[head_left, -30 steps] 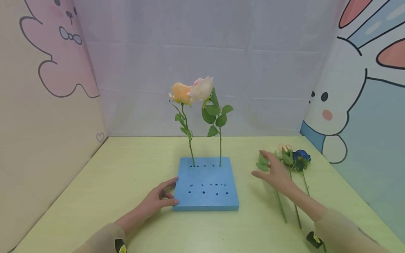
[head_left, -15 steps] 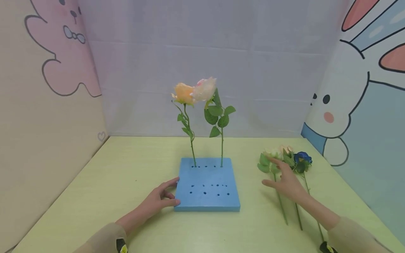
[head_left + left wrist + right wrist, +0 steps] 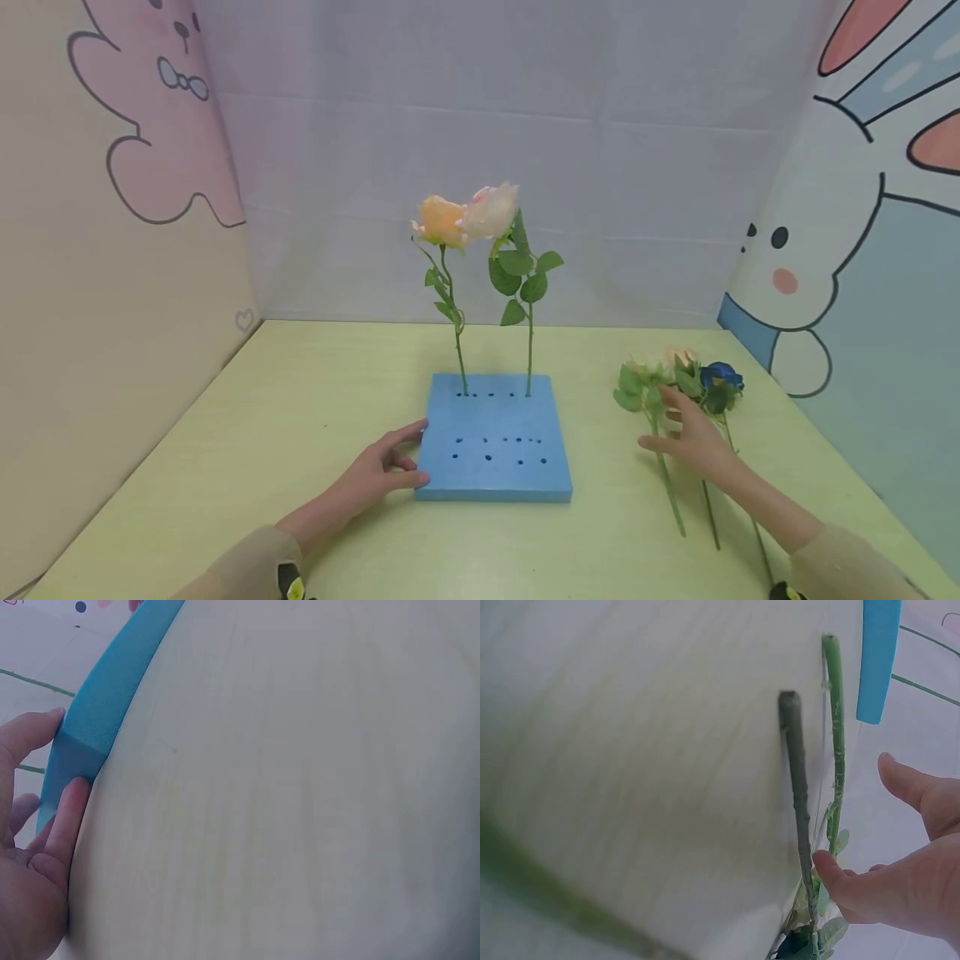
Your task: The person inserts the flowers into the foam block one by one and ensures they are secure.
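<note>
My left hand [image 3: 373, 470] rests its thumb and fingertips against the left side of a blue foam block [image 3: 493, 475] with small holes on top. In the left wrist view the fingers [image 3: 69, 814] lie along the block's side [image 3: 97, 727]. Upright in the block's back row stand an artificial orange rose [image 3: 441, 222] and a pale pink rose [image 3: 491, 212]. My right hand [image 3: 697, 442] hovers over the flowers lying at right, thumb and fingers apart, holding nothing. It is nearest the white rose [image 3: 651, 371], whose green stem [image 3: 669, 483] runs toward the front; whether it touches cannot be told.
Beside the white rose lie a peach rose [image 3: 681, 358] and a dark blue rose [image 3: 722, 375], stems toward the front. The pale yellow table [image 3: 337, 375] is bounded by a plain back wall [image 3: 337, 208] and side walls with cartoon animals.
My right hand has moved right and slightly toward me, from left of the white rose to over its stem. The left hand stays at the block. The view has shifted slightly.
</note>
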Demonstrator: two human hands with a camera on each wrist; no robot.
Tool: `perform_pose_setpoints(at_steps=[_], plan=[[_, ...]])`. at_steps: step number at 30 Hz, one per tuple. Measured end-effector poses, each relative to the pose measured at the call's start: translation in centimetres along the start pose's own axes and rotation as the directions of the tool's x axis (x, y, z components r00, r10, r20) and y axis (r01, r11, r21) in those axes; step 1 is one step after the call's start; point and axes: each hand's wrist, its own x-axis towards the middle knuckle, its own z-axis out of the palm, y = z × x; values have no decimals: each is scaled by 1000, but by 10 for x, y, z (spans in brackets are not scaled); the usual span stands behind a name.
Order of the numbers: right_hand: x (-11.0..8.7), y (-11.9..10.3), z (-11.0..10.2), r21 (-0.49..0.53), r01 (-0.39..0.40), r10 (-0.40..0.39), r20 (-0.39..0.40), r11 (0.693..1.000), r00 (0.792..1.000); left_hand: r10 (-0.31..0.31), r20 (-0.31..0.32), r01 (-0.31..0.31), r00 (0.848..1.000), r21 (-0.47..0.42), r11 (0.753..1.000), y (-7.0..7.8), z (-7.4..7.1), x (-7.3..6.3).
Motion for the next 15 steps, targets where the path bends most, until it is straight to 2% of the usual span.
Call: perform_pose_setpoints(at_steps=[6, 15], plan=[[2, 7, -2, 36, -64, 61, 89, 997, 994, -11, 0, 11, 1000, -2, 1000, -2, 1, 0], [9, 12, -5, 114, -79, 57, 189, 990, 980, -24, -18, 24, 1000, 12, 1000, -2, 1, 1]])
